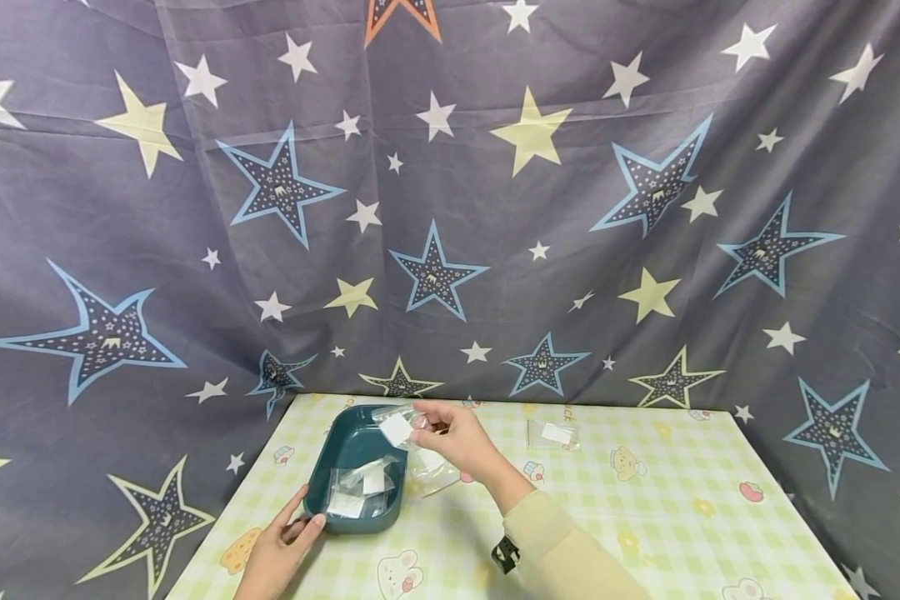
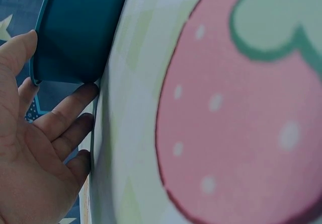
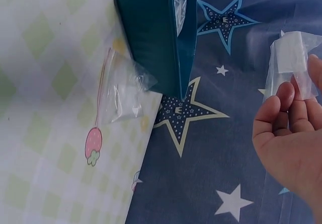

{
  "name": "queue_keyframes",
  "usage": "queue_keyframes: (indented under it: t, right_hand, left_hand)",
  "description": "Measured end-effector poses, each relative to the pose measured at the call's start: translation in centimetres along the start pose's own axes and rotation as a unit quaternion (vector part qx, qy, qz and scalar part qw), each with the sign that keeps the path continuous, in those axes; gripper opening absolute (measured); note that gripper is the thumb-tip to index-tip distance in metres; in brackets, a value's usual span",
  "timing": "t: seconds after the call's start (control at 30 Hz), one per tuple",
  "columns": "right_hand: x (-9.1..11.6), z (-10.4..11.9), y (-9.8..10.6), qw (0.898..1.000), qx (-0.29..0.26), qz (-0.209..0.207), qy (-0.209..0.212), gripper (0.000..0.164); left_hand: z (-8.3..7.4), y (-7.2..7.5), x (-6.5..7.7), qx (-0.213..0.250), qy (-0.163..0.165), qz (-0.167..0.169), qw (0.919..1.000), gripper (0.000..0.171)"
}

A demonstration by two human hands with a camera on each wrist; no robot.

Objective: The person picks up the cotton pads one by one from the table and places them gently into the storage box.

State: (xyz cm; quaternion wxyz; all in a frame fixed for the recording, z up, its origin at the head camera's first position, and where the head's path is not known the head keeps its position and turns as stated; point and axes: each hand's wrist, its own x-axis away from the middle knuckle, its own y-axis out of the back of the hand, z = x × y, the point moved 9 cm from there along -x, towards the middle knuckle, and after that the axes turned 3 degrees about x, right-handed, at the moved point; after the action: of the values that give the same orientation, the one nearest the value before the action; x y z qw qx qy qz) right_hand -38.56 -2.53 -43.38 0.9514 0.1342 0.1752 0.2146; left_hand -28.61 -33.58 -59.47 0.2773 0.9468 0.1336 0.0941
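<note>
At its near-left corner my left hand (image 1: pixel 279 546) holds a teal plastic bin (image 1: pixel 339 448). The left wrist view has the thumb at the rim and fingertips low against the wall. My right hand (image 1: pixel 459 439) pinches a small clear plastic bag (image 1: pixel 395 429) with a white label, raised over the bin's far right rim. Inside the bin lie several similar clear bags (image 1: pixel 347 503) with white labels, overlapping near its front end. Another clear bag (image 3: pixel 123 95) rests on the table just right of the bin, partly behind my right hand in the head view.
Farther right on the table (image 1: pixel 645 517) lies one more clear bag (image 1: pixel 555 434) with a white label. A checked cloth with cartoon prints covers the table. Behind it hangs a dark curtain (image 1: pixel 465 183) patterned with stars, close to the table's back edge.
</note>
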Motion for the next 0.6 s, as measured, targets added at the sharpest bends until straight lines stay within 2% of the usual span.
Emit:
queue_keyframes:
  t: [0.13, 0.6]
  right_hand:
    - [0.0, 0.0, -0.8, 1.0, -0.029, 0.004, -0.007, 0.051]
    - [-0.1, -0.9, -3.3, 0.999, -0.027, 0.009, -0.022, 0.051]
  left_hand:
    - [0.0, 0.0, 0.0, 0.0, 0.001, 0.002, 1.0, 0.092]
    - [-0.5, 0.0, 0.3, 0.0, 0.002, 0.003, 1.0, 0.092]
